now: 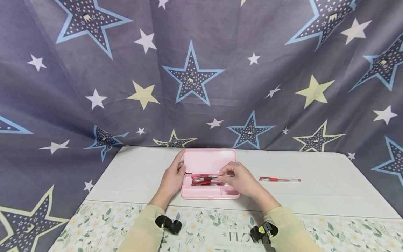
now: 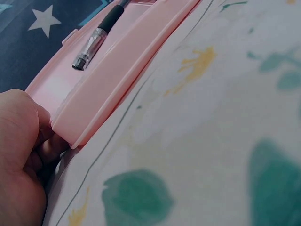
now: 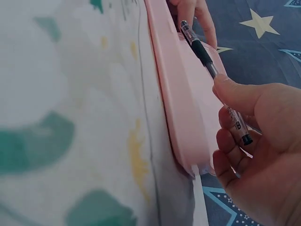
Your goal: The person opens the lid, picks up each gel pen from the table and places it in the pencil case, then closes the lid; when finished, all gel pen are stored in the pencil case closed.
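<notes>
A pink pencil case (image 1: pixel 201 192) stands with its lid (image 1: pixel 209 160) raised and several red and black pens in its long compartment. At its left end my left hand (image 1: pixel 172 176) holds the case, the index finger up along the lid's side and other fingers curled at the corner. My right hand (image 1: pixel 238 177) pinches a clear gel pen (image 3: pixel 205 55) with a black grip between thumb and fingers. That black pen (image 2: pixel 106 23) slants over the open compartment, its capped end toward the left. Beneath it, the pens inside are partly hidden in the head view.
A red gel pen (image 1: pixel 280 179) lies on the white tabletop (image 1: pixel 327 196) right of the case. A floral cloth (image 1: pixel 201 224) covers the near part of the table. Behind hangs a dark star-patterned curtain (image 1: pixel 239 87).
</notes>
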